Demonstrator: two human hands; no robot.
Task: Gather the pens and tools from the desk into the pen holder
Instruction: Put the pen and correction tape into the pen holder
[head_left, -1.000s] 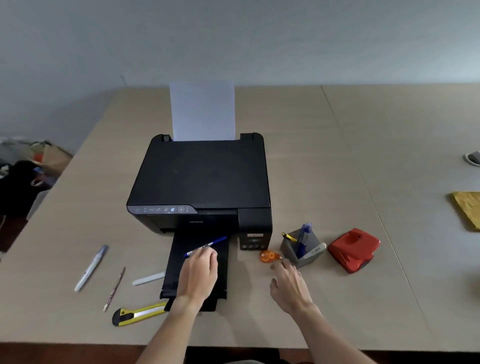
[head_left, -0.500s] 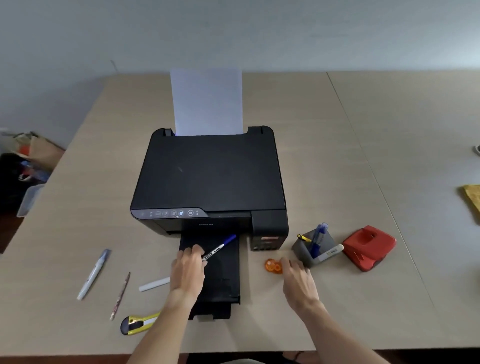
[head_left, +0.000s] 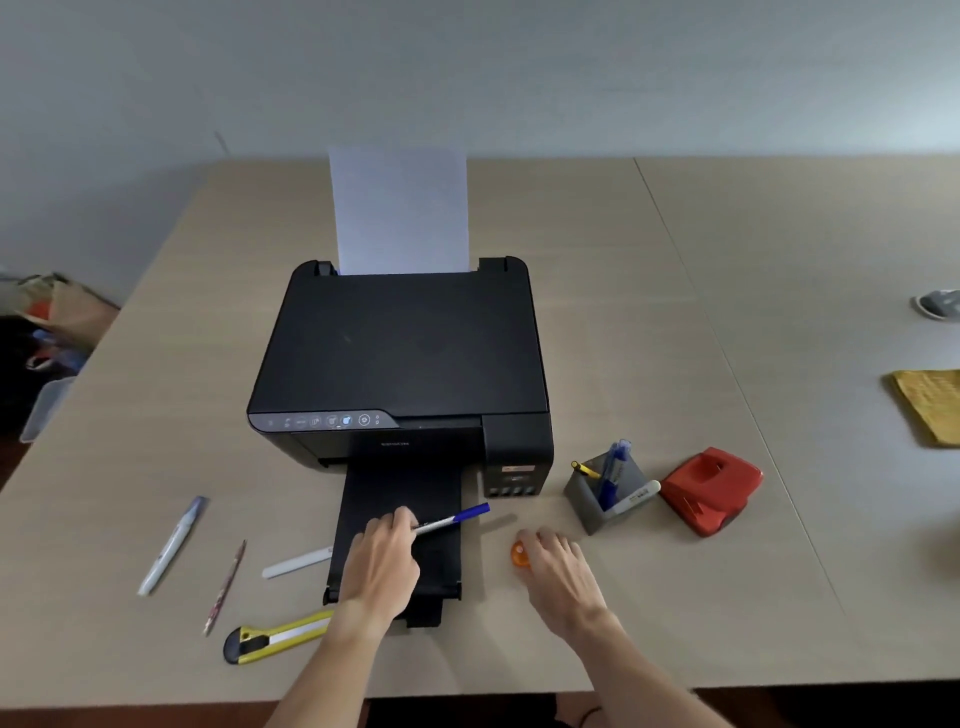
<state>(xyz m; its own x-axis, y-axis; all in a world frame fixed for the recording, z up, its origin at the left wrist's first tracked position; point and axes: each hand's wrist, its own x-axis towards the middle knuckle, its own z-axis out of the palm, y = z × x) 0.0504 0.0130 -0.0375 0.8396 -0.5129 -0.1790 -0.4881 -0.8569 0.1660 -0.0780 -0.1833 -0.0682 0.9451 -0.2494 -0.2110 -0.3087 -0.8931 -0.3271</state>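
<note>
My left hand (head_left: 382, 564) grips a white pen with a blue cap (head_left: 457, 517) just above the printer's black output tray (head_left: 400, 491). My right hand (head_left: 558, 569) lies on the desk with its fingers closed over a small orange tape roll (head_left: 518, 555). The grey pen holder (head_left: 587, 501) stands to the right of the printer, with blue pens (head_left: 613, 467) and a white marker (head_left: 638, 496) in it. On the desk at the left lie a white-grey marker (head_left: 169, 545), a thin pencil (head_left: 226, 587), a white pen (head_left: 296, 564) and a yellow utility knife (head_left: 270, 639).
A black printer (head_left: 400, 353) with a sheet of paper upright in it fills the middle of the desk. A red hole punch (head_left: 711, 488) sits just right of the holder. A yellow cloth (head_left: 930, 405) and a grey object (head_left: 937, 304) lie at the far right edge.
My left hand has lifted the blue-capped pen off the tray and tilted it toward the right. My right hand reached the orange tape roll and drew it nearer to me.
</note>
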